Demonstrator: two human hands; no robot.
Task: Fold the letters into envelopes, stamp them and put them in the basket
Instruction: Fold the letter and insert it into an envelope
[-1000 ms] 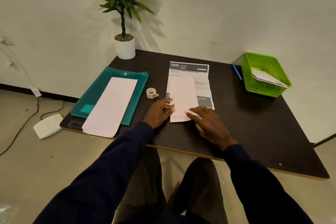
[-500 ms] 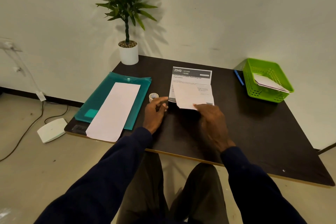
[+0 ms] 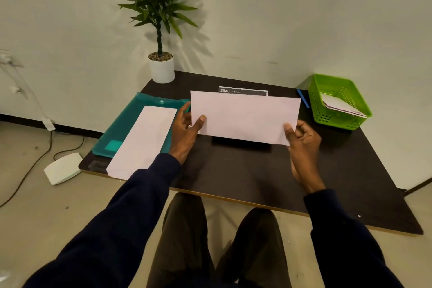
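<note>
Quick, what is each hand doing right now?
Left hand: pinches the left end of the pale pink envelope.
Right hand: pinches the same envelope's lower right corner.

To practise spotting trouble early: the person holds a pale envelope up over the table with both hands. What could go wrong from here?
1. The left hand and right hand pinch the pale envelope only at its ends, so it might sag, crease or slip.
2. The second envelope on the teal folder reaches the table's near edge beside the left sleeve; a brush could push it to the floor.
</note>
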